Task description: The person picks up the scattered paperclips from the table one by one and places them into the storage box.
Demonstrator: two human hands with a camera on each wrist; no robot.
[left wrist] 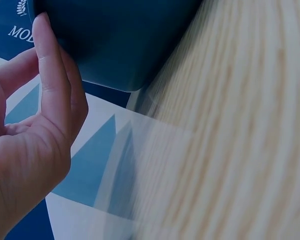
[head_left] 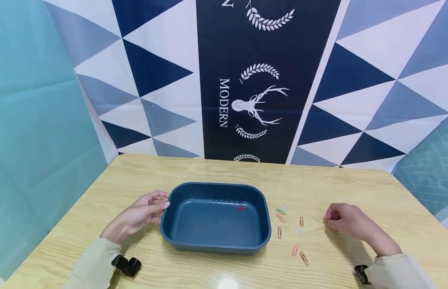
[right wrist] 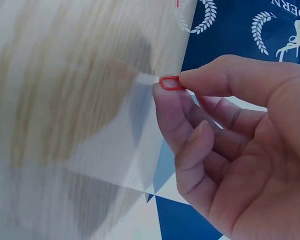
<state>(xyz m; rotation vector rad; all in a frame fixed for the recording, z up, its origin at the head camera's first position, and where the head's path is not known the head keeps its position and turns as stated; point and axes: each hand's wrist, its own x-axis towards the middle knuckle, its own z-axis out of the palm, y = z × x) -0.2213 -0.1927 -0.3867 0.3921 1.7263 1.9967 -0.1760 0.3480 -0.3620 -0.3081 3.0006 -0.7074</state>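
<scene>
A dark blue plastic bin [head_left: 215,245] stands on the table, a red paper clip [head_left: 241,208] lying inside near its back right. At the bin's left side, my left hand [head_left: 142,212] touches the rim with its fingertips. The left wrist view shows long, nearly straight fingers [left wrist: 52,75] against the bin's outer wall [left wrist: 120,45]. Well to the right of the bin, my right hand [head_left: 350,220] pinches a red paper clip [right wrist: 170,88] between thumb and index finger, low over the table. Its other fingers curl toward the palm.
Between bin and right hand lie several loose paper clips, among them a green one [head_left: 281,211], a pink one [head_left: 295,250] and a brown one [head_left: 304,259]. The wooden table [head_left: 195,168] ends at a patterned cloth backdrop [head_left: 166,72].
</scene>
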